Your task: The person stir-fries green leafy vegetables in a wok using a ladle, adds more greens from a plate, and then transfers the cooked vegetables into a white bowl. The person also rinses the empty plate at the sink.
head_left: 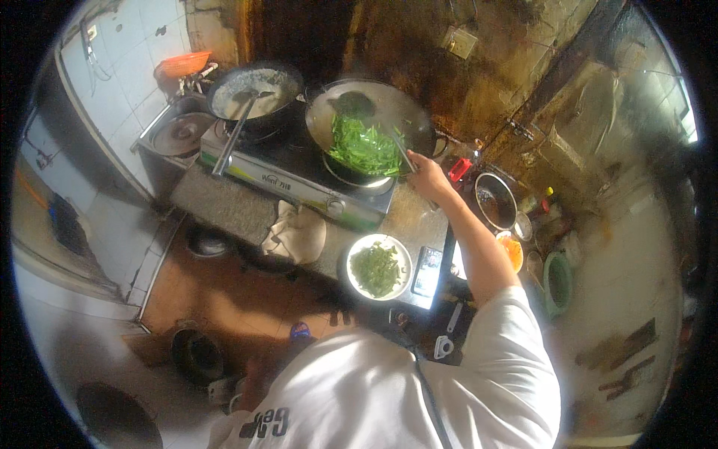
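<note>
My right hand (427,178) grips the handle of a metal cooking utensil (401,147), which reaches into a large wok (412,109). Chopped leafy greens (363,147) are heaped in the wok's near half. A dark rounded shape lies by the far wall of the wok; I cannot tell what it is. The wok sits on the right burner of a two-burner gas stove (269,175). Below the stove's right end, a white plate (350,275) holds cut green vegetables (374,270). My left hand is not in view.
On the left burner, a second pan (219,90) with whitish contents has a long-handled utensil (231,146) across its rim. A folded cloth (297,234) and a lit phone (427,271) lie along the counter edge. Right of my arm stand an empty-looking pot (495,201) and an orange-filled bowl (511,253).
</note>
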The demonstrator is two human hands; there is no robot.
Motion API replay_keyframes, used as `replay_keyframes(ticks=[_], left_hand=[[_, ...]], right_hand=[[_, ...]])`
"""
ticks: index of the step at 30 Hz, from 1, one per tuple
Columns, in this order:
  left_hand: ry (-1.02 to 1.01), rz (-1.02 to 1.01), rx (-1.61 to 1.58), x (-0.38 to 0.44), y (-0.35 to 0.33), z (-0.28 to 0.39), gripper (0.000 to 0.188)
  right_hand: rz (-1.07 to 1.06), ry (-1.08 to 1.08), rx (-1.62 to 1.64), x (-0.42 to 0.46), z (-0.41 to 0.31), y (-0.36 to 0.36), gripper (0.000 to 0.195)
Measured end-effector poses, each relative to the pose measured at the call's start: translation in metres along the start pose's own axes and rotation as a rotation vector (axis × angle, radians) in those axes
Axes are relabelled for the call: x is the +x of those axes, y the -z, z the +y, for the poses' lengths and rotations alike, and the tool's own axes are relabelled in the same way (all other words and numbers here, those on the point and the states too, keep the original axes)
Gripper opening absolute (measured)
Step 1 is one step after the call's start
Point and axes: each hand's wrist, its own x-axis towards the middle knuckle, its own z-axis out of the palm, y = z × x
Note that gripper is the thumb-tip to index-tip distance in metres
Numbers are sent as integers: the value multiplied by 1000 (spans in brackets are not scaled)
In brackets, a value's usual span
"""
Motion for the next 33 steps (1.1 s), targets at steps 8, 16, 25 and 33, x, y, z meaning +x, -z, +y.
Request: replay_keyframes(ticks=[8, 16, 25, 33], left_hand=[[51, -41, -100, 8, -6, 12, 36], [138, -123, -290, 53, 29, 22, 34], [159, -119, -358, 49, 9, 30, 33], [24, -54, -103, 14, -9, 4, 32]], right_hand=[[-196, 202, -886, -144, -9, 102, 61], [-137, -120, -182, -204, -49, 133, 63], [-352, -297, -493, -154, -64, 113, 64], [178, -44, -214, -56, 29, 29, 67]])
